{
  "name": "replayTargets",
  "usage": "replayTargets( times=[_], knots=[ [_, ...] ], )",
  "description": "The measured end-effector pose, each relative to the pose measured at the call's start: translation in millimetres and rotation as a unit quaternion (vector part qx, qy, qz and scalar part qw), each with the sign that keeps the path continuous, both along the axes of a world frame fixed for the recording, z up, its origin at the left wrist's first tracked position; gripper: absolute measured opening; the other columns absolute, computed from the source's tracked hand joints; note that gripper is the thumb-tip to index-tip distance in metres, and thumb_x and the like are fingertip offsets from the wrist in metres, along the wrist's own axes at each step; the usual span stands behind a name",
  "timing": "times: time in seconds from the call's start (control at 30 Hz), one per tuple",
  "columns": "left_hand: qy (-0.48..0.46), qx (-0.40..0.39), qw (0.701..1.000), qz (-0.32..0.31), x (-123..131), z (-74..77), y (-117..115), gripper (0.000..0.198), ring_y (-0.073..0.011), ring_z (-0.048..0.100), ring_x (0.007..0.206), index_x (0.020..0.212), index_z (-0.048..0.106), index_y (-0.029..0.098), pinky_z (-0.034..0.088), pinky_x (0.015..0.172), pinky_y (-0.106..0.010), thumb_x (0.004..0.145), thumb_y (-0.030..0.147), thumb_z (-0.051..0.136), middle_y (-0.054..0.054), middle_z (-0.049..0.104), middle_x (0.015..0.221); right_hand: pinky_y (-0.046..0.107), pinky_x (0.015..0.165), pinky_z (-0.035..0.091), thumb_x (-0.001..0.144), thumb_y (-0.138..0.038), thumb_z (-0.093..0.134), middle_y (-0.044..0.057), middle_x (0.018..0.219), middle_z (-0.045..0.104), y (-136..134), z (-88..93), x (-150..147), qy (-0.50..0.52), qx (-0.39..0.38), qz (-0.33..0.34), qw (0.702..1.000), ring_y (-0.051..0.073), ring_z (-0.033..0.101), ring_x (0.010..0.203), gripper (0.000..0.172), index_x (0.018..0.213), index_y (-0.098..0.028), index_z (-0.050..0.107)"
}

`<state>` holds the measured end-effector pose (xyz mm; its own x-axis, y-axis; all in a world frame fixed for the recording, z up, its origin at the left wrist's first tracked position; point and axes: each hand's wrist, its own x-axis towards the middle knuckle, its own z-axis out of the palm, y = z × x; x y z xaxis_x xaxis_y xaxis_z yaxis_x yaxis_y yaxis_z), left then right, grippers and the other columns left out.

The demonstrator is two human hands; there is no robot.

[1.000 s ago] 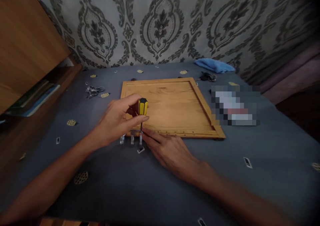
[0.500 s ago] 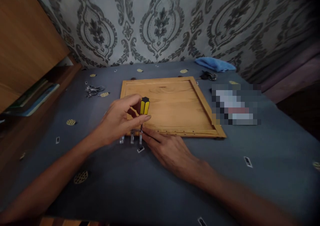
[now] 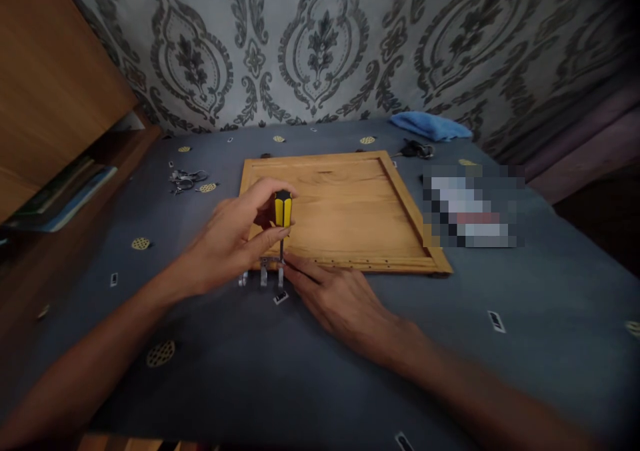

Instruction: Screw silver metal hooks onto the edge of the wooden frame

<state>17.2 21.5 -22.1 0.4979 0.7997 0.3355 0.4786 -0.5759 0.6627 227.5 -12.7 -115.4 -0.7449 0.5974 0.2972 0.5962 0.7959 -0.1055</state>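
My left hand [image 3: 235, 238] is closed around the yellow and black handle of a screwdriver [image 3: 283, 210]. The screwdriver stands almost upright, its shaft pointing down at the front edge of a wooden framed board [image 3: 345, 201]. Metal hooks [image 3: 264, 274] sit along that edge at the left, and the screwdriver's tip meets the rightmost one. From the right, my right hand [image 3: 345, 304] reaches in with its fingers pressed together beside the tip. Whatever lies between those fingertips is hidden. Small dark holes or screws dot the front edge further right.
Loose metal hooks [image 3: 187, 179] lie on the patterned grey cloth [image 3: 320, 384] at the left. A blue cloth [image 3: 431, 126] and dark keys [image 3: 416, 149] are at the back right. A blurred-out flat object [image 3: 470, 211] lies right of the board. A wooden cabinet [image 3: 60, 71] borders the left.
My left hand has shifted slightly left, and the screwdriver's handle has turned and come more upright. The right hand and the board have barely moved.
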Motion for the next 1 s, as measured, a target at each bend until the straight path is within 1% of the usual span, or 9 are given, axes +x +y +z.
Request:
replayTargets(
  times=[0.13, 0.27, 0.47, 0.57, 0.67, 0.83, 0.93, 1.0],
  knots=[
    [0.032, 0.012, 0.999, 0.001, 0.6, 3.8, -4.8, 0.035, -0.0179, 0.07, 0.087, 0.128, 0.053, 0.018, 0.053, 0.074, -0.029, 0.094, 0.018, 0.057, -0.004, 0.069, 0.101, 0.038, 0.073, 0.063, 0.093, -0.007, 0.059, 0.013, 0.141, 0.066, -1.0, 0.2, 0.0, -0.004, -0.006, -0.004, 1.0, 0.027, 0.075, 0.099, 0.046, 0.138, -0.014, 0.062],
    [0.031, 0.008, 0.999, -0.006, -0.7, 6.1, -5.4, 0.036, -0.0195, 0.072, 0.093, 0.13, 0.051, 0.019, 0.054, 0.078, -0.03, 0.094, 0.018, 0.057, -0.006, 0.072, 0.107, 0.038, 0.075, 0.062, 0.092, -0.007, 0.06, 0.013, 0.142, 0.065, -0.5, 0.9, -0.1, -0.003, 0.0, -0.003, 1.0, 0.027, 0.075, 0.101, 0.046, 0.137, -0.014, 0.063],
    [0.013, -0.013, 1.0, -0.015, -2.7, 5.8, -4.0, 0.037, -0.0192, 0.074, 0.095, 0.13, 0.052, 0.021, 0.055, 0.075, -0.027, 0.094, 0.016, 0.058, -0.005, 0.074, 0.106, 0.036, 0.075, 0.062, 0.091, -0.006, 0.061, 0.014, 0.14, 0.066, 0.4, 2.0, -0.9, 0.0, -0.022, -0.008, 1.0, 0.026, 0.075, 0.1, 0.049, 0.138, -0.016, 0.062],
    [0.018, -0.011, 1.0, -0.015, -2.9, 6.5, -3.5, 0.036, -0.0191, 0.074, 0.095, 0.129, 0.053, 0.021, 0.055, 0.075, -0.027, 0.094, 0.015, 0.057, -0.004, 0.073, 0.104, 0.037, 0.077, 0.063, 0.092, -0.005, 0.058, 0.014, 0.144, 0.064, 0.5, 1.0, -0.7, -0.004, -0.021, -0.009, 1.0, 0.026, 0.074, 0.102, 0.049, 0.14, -0.017, 0.062],
    [0.032, 0.001, 0.999, -0.029, -4.3, 7.8, -2.7, 0.036, -0.0187, 0.073, 0.095, 0.13, 0.053, 0.02, 0.056, 0.077, -0.027, 0.094, 0.015, 0.057, -0.005, 0.072, 0.107, 0.038, 0.079, 0.064, 0.092, -0.006, 0.058, 0.013, 0.145, 0.062, 0.6, 0.5, -0.5, -0.012, -0.019, -0.007, 1.0, 0.026, 0.074, 0.103, 0.049, 0.14, -0.017, 0.061],
    [0.051, 0.019, 0.996, -0.066, -7.7, 9.5, -2.2, 0.034, -0.0177, 0.072, 0.092, 0.13, 0.056, 0.023, 0.058, 0.08, -0.028, 0.096, 0.019, 0.057, -0.006, 0.069, 0.115, 0.042, 0.085, 0.063, 0.094, -0.008, 0.058, 0.014, 0.143, 0.064, 1.1, 2.1, -0.8, -0.002, -0.016, -0.002, 1.0, 0.028, 0.073, 0.108, 0.044, 0.136, -0.016, 0.063],
    [0.058, 0.026, 0.995, -0.076, -8.6, 10.1, -1.9, 0.035, -0.0179, 0.072, 0.093, 0.13, 0.057, 0.025, 0.058, 0.08, -0.028, 0.096, 0.017, 0.056, -0.005, 0.071, 0.116, 0.041, 0.083, 0.063, 0.093, -0.006, 0.058, 0.013, 0.142, 0.065, 1.0, 3.1, -1.0, -0.003, -0.022, -0.001, 1.0, 0.028, 0.073, 0.107, 0.046, 0.137, -0.015, 0.062],
    [0.071, 0.035, 0.994, -0.08, -9.0, 10.5, -1.6, 0.036, -0.0181, 0.072, 0.093, 0.13, 0.058, 0.025, 0.057, 0.079, -0.027, 0.095, 0.017, 0.058, -0.005, 0.073, 0.112, 0.041, 0.082, 0.063, 0.092, -0.006, 0.058, 0.013, 0.143, 0.064, 0.7, 4.0, -1.4, -0.006, -0.025, -0.004, 1.0, 0.028, 0.074, 0.105, 0.047, 0.139, -0.016, 0.061]
  ],
)
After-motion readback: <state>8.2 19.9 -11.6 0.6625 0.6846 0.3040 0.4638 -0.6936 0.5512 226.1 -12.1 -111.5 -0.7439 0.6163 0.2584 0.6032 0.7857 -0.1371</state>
